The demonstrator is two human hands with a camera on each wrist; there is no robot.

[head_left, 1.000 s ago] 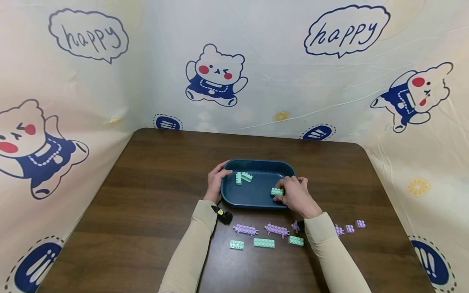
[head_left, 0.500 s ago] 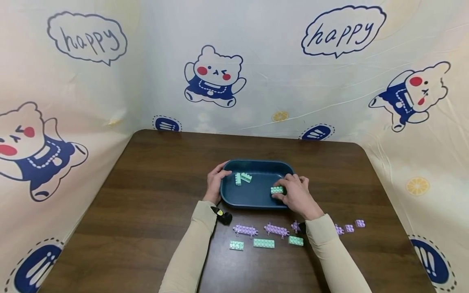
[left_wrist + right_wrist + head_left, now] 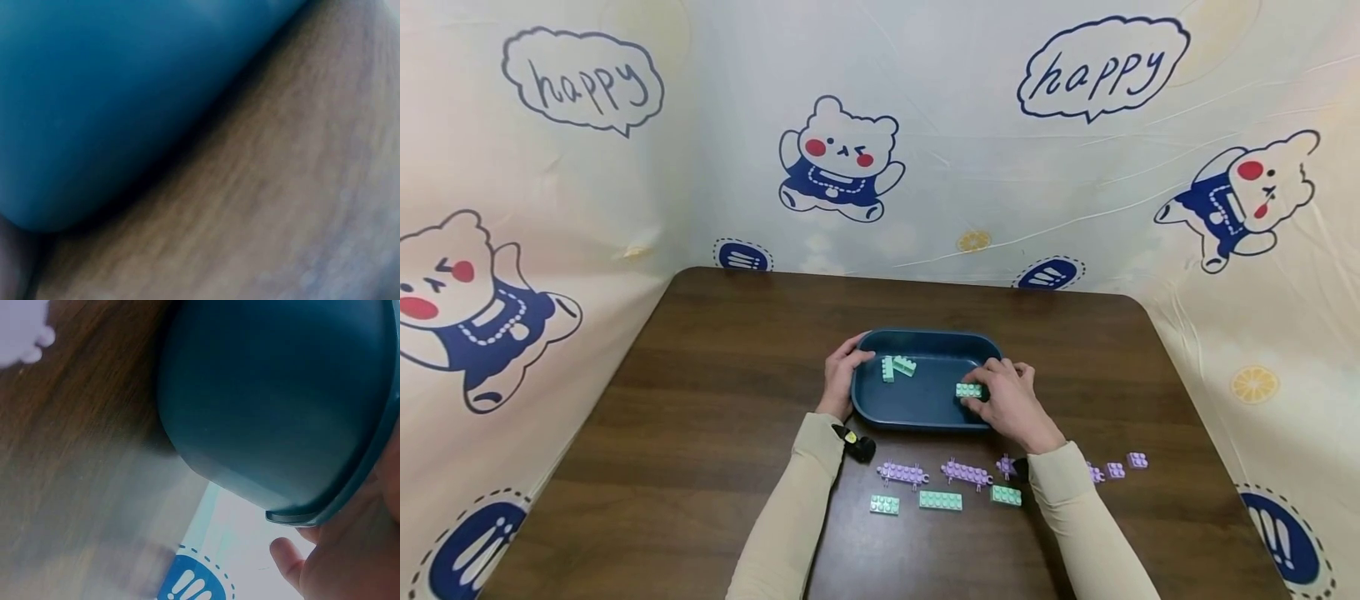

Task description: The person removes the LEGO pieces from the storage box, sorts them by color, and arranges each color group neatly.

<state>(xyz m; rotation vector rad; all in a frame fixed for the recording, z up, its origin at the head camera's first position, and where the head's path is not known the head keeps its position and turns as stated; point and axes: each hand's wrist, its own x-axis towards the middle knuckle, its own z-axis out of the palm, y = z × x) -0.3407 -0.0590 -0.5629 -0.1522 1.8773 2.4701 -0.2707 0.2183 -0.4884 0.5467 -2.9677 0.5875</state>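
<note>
A dark blue tray point(image 3: 925, 408) lies on the wooden table. My left hand point(image 3: 841, 379) grips its left end, thumb over the rim. Inside the tray's right part, my right hand point(image 3: 1011, 404) pinches a mint-green building brick point(image 3: 967, 390) between thumb and fingers. Two more green bricks, one upright in view point(image 3: 888, 369) and one slanted point(image 3: 905, 366), lie close together at the tray's left. The left wrist view holds mostly the tray's outer wall point(image 3: 112, 106), blurred. In the right wrist view, the hand point(image 3: 350, 556) reaches over the rim; the brick is hidden there.
In front of the tray lie purple studded pieces with side pegs point(image 3: 903, 473) point(image 3: 967, 473), partly covered by the right wrist. Nearer stand green bricks point(image 3: 884, 505) point(image 3: 940, 500) point(image 3: 1006, 495). Small purple bricks point(image 3: 1138, 460) point(image 3: 1116, 471) lie right of the right forearm.
The right hand and its green brick have shifted only very slightly within the tray. The left hand stays on the tray's end, and the other bricks keep their places.
</note>
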